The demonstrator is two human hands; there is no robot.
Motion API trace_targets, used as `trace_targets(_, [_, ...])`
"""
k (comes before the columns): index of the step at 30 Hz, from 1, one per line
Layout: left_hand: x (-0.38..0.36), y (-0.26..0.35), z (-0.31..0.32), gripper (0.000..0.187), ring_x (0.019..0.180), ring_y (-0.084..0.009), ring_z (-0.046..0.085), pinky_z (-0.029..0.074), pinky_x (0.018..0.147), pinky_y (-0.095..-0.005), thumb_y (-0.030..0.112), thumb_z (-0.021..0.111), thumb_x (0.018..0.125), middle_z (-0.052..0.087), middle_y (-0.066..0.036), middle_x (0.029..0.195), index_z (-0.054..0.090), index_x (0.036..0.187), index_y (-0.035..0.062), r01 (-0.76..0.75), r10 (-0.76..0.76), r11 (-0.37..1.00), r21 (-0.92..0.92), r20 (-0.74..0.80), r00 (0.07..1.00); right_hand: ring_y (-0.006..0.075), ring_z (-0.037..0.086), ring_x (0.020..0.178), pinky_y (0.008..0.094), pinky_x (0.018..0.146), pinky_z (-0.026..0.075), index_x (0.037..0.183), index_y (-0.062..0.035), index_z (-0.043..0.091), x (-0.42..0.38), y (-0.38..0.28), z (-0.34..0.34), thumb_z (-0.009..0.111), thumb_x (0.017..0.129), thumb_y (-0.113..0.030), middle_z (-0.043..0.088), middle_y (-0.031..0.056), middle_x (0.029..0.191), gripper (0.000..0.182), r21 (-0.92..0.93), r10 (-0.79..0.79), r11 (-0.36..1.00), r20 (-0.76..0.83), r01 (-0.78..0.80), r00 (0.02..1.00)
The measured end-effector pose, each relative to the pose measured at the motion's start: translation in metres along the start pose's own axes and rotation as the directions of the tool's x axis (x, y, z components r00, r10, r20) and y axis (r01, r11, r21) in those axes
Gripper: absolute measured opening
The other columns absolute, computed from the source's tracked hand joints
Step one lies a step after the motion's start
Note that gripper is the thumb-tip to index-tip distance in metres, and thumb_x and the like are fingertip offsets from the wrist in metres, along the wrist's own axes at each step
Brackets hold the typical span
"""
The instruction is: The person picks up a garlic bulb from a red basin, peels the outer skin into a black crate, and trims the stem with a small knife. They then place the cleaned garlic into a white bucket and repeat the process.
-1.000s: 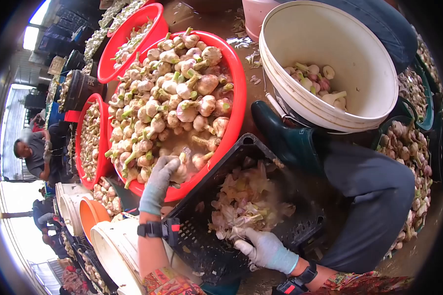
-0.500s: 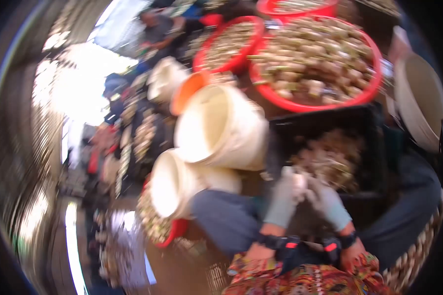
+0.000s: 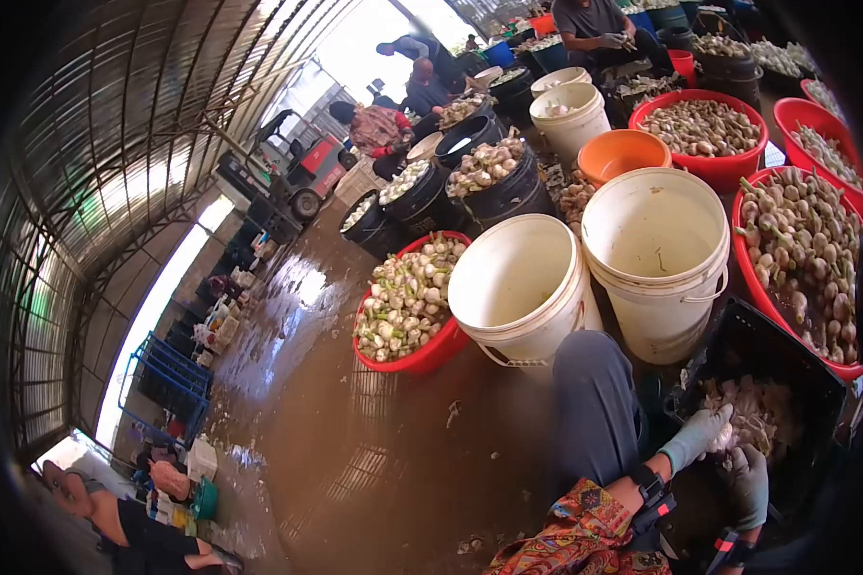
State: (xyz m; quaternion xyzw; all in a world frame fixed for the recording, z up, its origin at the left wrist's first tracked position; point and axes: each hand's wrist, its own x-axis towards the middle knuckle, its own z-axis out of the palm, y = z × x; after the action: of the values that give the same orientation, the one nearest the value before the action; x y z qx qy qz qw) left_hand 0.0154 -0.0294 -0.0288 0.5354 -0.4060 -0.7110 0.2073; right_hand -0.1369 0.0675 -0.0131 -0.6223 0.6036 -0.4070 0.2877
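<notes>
My left hand [image 3: 697, 438], in a pale glove, is closed at the near edge of a black crate [image 3: 804, 356]. Its fingers are around a whitish-purple garlic bulb [image 3: 722, 440]. My right hand [image 3: 747, 486], also gloved, is just to the right and lower, with its fingers curled near the underside of the bulb; what it grips, if anything, is too small to make out. Loose garlic skins [image 3: 763, 404] lie in the crate beyond both hands.
Two white buckets [image 3: 514, 278] [image 3: 654, 225] stand beyond my knee. Red tubs of garlic [image 3: 408, 359] [image 3: 753, 259] flank them, and an orange bowl [image 3: 624, 153] sits behind. Co-workers [image 3: 599, 29] sit farther back. A red forklift [image 3: 316, 163] stands at the back left.
The view has swung left, so the hands and crate now appear at the lower right and more floor shows. The hands stay close together at the crate.
</notes>
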Motion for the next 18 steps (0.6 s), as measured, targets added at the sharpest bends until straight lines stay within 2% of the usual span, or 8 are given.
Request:
trace_targets(1, [0.002,-0.003,-0.002,0.050,0.038,-0.0135,0.046,0.034,0.032,-0.0271,0.058,0.047,0.090,0.054,-0.002,0.058,0.059,0.077,0.0115,0.002,-0.002,1.000,-0.028,0.019,1.000,0.0088,0.055,0.076,0.0233,0.069,0.046,0.107,0.0039,0.058,0.008,-0.043,-0.007,0.067,0.083,-0.013,0.061,0.0017,0.080,0.032,0.435,0.429,0.762,0.216,-0.479,0.877])
trace_targets(7, [0.007,0.000,-0.006,0.051,0.035,-0.0170,0.043,0.032,0.033,-0.0292,0.057,0.048,0.091,0.055,-0.003,0.056,0.062,0.077,0.0106,0.146,-0.143,0.980,-0.132,0.026,0.989,0.0076,0.051,0.074,0.0263,0.067,0.045,0.089,0.0038,0.061,0.019,-0.039,0.023,0.067,0.082,-0.012,0.061,0.0017,0.079,0.018,0.210,0.148,0.965,0.050,-0.155,0.988])
trace_targets(8, [0.019,-0.007,-0.007,0.048,0.034,-0.0161,0.042,0.031,0.033,-0.0285,0.055,0.050,0.091,0.054,-0.003,0.056,0.061,0.078,0.0099,-0.164,0.161,0.939,0.302,0.033,0.986,0.0070,0.050,0.073,0.0255,0.066,0.044,0.091,0.0026,0.061,0.019,-0.034,0.026,0.067,0.083,-0.013,0.060,0.0017,0.080,0.018,0.230,0.152,0.960,0.047,-0.159,0.987])
trace_targets(9, [0.030,-0.015,-0.007,0.046,0.034,-0.0152,0.041,0.031,0.033,-0.0278,0.053,0.052,0.091,0.053,-0.002,0.055,0.059,0.080,0.0092,-0.418,0.417,0.629,0.656,0.169,0.893,0.0063,0.049,0.072,0.0246,0.064,0.043,0.093,0.0014,0.061,0.018,-0.031,0.028,0.068,0.083,-0.013,0.060,0.0016,0.081,0.019,0.248,0.157,0.955,0.042,-0.163,0.987])
trace_targets(10, [0.021,-0.008,-0.009,0.046,0.034,-0.0152,0.041,0.031,0.033,-0.0278,0.053,0.052,0.091,0.053,-0.002,0.055,0.059,0.080,0.0092,-0.416,0.416,0.635,0.652,0.165,0.894,0.0063,0.049,0.072,0.0246,0.064,0.043,0.093,0.0014,0.061,0.017,-0.030,0.031,0.068,0.083,-0.013,0.060,0.0016,0.081,0.019,0.244,0.159,0.956,0.048,-0.166,0.986])
trace_targets(11, [0.002,0.008,-0.011,0.041,0.036,-0.0146,0.044,0.034,0.035,-0.0270,0.048,0.057,0.089,0.056,-0.002,0.057,0.058,0.084,0.0073,-0.261,0.229,0.910,0.321,0.136,0.964,0.0057,0.050,0.069,0.0228,0.061,0.042,0.094,-0.0002,0.060,0.016,-0.030,0.033,0.067,0.085,-0.015,0.060,0.0010,0.081,0.018,0.445,0.255,0.861,0.042,-0.247,0.966])
trace_targets(12, [-0.010,0.017,-0.012,0.037,0.038,-0.0140,0.046,0.038,0.036,-0.0261,0.042,0.062,0.088,0.058,-0.003,0.060,0.056,0.088,0.0053,-0.022,0.032,0.998,-0.059,0.186,0.982,0.0050,0.050,0.066,0.0210,0.058,0.041,0.096,-0.0019,0.060,0.015,-0.029,0.033,0.065,0.087,-0.016,0.060,0.0004,0.081,0.018,0.625,0.350,0.718,0.056,-0.306,0.935])
trace_targets(18, [-0.028,0.023,-0.007,0.037,0.064,-0.0099,0.055,0.044,0.054,-0.0243,0.030,0.069,0.085,0.062,-0.006,0.084,0.056,0.104,0.0017,-0.329,0.393,0.908,-0.259,0.257,0.883,0.0056,0.055,0.062,0.0167,0.048,0.040,0.104,-0.0071,0.057,0.016,0.014,0.026,0.054,0.093,-0.021,0.059,-0.0020,0.079,0.018,0.848,0.481,0.280,0.282,-0.450,0.830])
